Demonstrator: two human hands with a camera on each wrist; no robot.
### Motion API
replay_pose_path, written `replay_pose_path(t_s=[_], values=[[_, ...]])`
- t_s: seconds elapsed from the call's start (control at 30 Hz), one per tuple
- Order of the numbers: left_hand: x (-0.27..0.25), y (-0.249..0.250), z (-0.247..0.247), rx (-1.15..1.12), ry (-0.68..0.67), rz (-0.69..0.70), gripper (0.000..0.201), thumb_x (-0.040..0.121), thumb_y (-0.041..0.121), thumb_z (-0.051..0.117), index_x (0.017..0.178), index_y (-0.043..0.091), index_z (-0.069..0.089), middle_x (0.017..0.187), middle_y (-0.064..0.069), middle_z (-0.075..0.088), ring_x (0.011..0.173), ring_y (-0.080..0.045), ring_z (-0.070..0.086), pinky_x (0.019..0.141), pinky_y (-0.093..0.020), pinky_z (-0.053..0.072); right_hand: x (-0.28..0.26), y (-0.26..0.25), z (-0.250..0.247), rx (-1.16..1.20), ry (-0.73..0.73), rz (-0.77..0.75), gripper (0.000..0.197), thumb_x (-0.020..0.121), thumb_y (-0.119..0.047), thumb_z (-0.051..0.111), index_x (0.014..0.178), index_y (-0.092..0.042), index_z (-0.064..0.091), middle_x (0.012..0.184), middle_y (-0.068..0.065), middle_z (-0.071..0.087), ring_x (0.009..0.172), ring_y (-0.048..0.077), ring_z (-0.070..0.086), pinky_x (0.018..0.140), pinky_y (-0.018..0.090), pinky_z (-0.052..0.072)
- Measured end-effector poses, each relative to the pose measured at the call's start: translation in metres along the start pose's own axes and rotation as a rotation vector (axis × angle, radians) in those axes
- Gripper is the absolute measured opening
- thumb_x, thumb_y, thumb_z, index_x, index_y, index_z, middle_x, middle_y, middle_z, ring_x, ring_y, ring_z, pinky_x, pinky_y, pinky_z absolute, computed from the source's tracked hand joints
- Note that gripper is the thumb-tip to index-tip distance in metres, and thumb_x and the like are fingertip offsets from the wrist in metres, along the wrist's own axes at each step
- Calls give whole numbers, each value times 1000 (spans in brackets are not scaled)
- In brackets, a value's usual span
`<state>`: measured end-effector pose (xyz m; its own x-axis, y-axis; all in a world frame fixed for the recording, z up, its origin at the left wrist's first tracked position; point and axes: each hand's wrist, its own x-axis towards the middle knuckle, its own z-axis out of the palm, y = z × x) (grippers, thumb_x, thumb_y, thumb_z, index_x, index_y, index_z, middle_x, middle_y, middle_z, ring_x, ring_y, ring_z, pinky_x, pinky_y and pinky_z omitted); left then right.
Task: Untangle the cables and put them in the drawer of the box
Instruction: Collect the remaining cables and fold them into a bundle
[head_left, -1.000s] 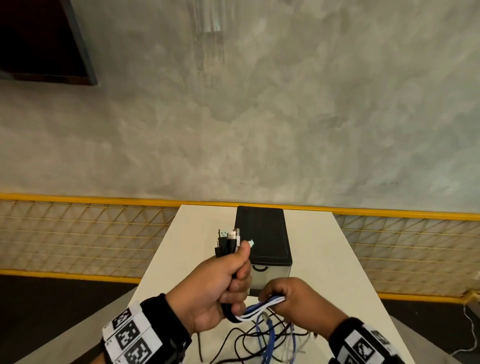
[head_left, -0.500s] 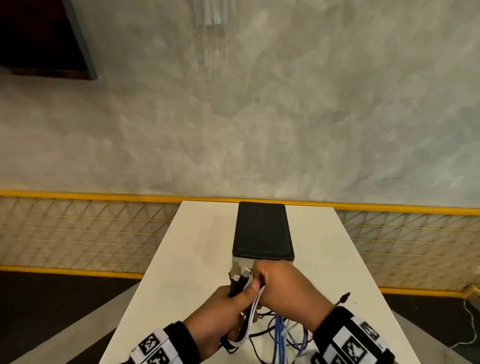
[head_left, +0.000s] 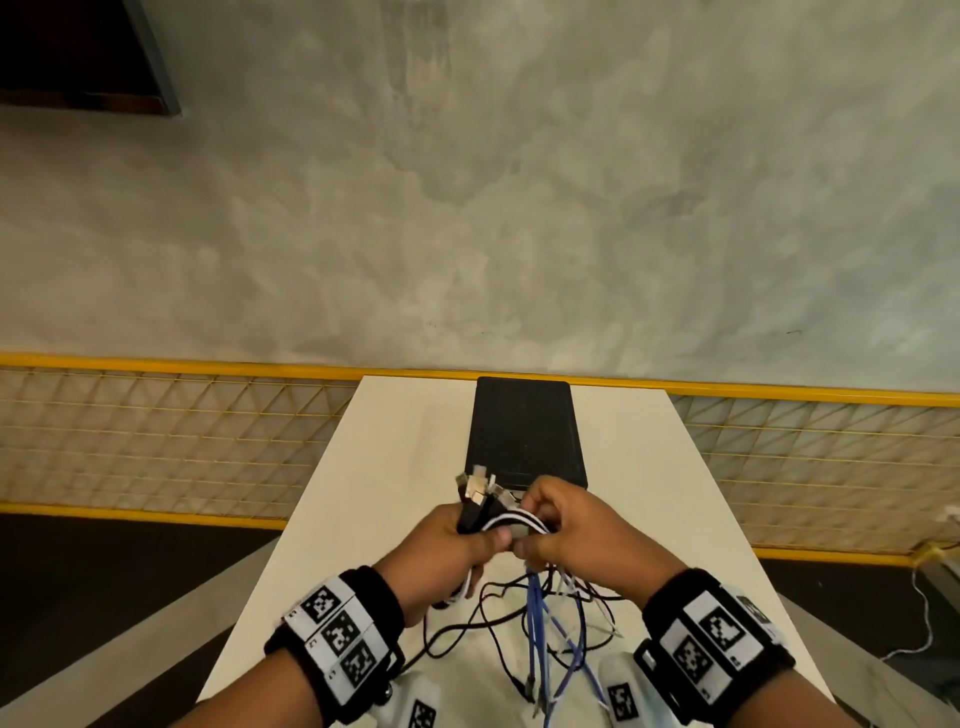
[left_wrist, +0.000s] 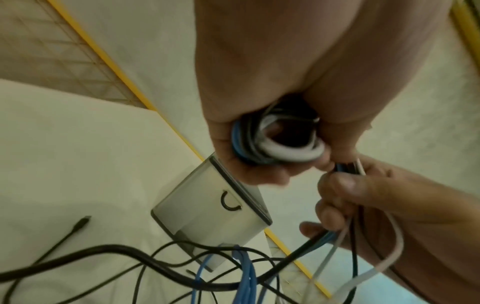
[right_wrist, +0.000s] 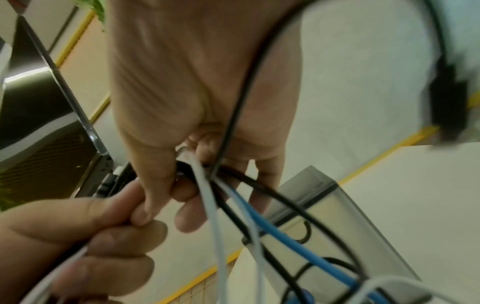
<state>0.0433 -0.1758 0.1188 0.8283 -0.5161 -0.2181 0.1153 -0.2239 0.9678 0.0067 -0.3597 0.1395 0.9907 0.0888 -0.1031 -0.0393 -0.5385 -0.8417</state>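
Head view: your left hand (head_left: 462, 540) clenches cable bundle (head_left: 480, 499), plugs pointing far; right hand (head_left: 561, 525) pinches strands just right of it (drawer (left_wrist: 221, 207) closed, just beyond).

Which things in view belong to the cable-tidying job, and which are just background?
Job: cable bundle gripped by left hand; right hand holding strands; loose cables on table; box.
Background: yellow mesh fence; grey wall.
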Motion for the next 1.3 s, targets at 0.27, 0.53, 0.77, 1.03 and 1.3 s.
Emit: replay_pose_path(t_s=[0.27,0.53,0.77,1.03,1.3], values=[[14,4,16,-334,269,7,19,98,18,56,80,14,56,51,6,34,45,-11,29,50,-29,26,-7,19,43,284,223,61,7,93,-18,57,88,-15,60,72,6,68,71,23,72,79,47,58],[20,-2,23,-463,411,25,22,99,25,55,82,12,57,55,1,38,43,-14,37,43,-25,33,-10,33,71,92,313,48,9,90,-21,52,93,-30,54,81,-3,65,70,7,64,69,32,55],[10,-11,42,-380,251,45,27,89,30,71,105,9,68,98,-12,76,91,-22,75,70,-34,59,-9,17,74,-96,375,-88,35,97,-20,40,132,-24,45,115,-1,69,99,18,67,83,37,56],[13,-5,43,-382,190,-28,34,82,21,78,109,11,60,94,-8,73,87,-20,74,68,-32,57,-15,12,74,-310,219,-107,42,91,-8,41,132,-14,49,118,11,63,99,23,63,72,31,48],[18,10,43,-595,284,-12,5,93,13,64,93,8,64,80,-14,73,72,-24,73,62,-35,59,-29,9,77,151,358,-174,73,76,-3,64,134,-41,39,121,-19,50,111,-12,48,92,8,43]])
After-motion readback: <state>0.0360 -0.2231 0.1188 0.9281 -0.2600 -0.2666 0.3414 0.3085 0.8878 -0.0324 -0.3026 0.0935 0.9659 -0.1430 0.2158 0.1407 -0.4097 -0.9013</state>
